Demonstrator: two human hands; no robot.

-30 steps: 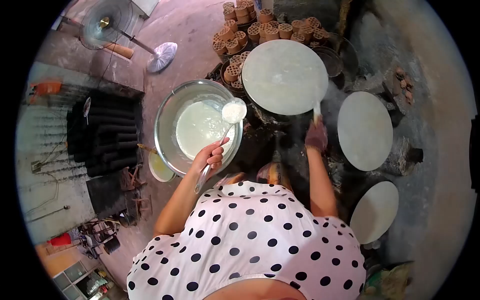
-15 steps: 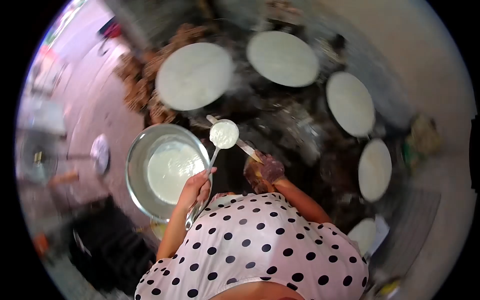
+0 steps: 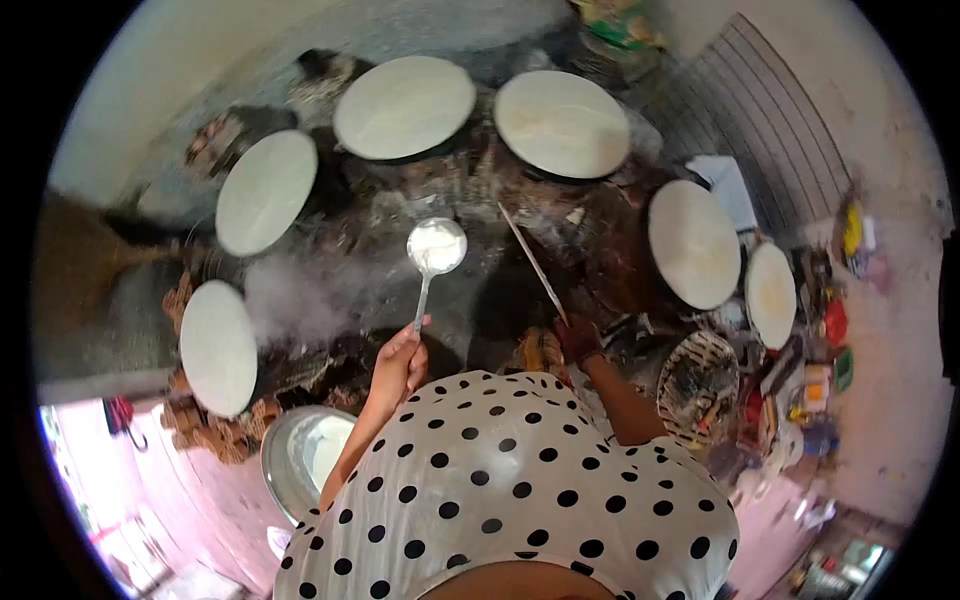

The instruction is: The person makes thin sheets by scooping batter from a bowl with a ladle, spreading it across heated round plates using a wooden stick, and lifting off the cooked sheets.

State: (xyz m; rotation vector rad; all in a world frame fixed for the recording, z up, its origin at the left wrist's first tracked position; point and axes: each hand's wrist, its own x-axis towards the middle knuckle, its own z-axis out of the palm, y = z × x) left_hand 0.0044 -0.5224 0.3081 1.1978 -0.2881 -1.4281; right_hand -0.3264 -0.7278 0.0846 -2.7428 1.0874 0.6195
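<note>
My left hand is closed around the handle of a metal ladle, whose bowl has some white batter in it. The ladle hangs over the dark stove top, apart from the pans. In my right hand, which wears a dark glove, is a long thin flat stick pointing forward and left. White batter rounds cover the pans ahead, among them a front-left round, a front-right round and a right-hand round. A metal basin of white batter stands low on my left, partly behind my arm.
Steam drifts near the left-hand round. Brown bundles lie by the basin. On the right are a charred basket-like container and assorted packets. A ridged panel leans on the wall.
My view has turned right, so the basin now sits lower left. The ladle has gone from beside the basin to over the stove, with less batter showing. The stick no longer crosses behind it.
</note>
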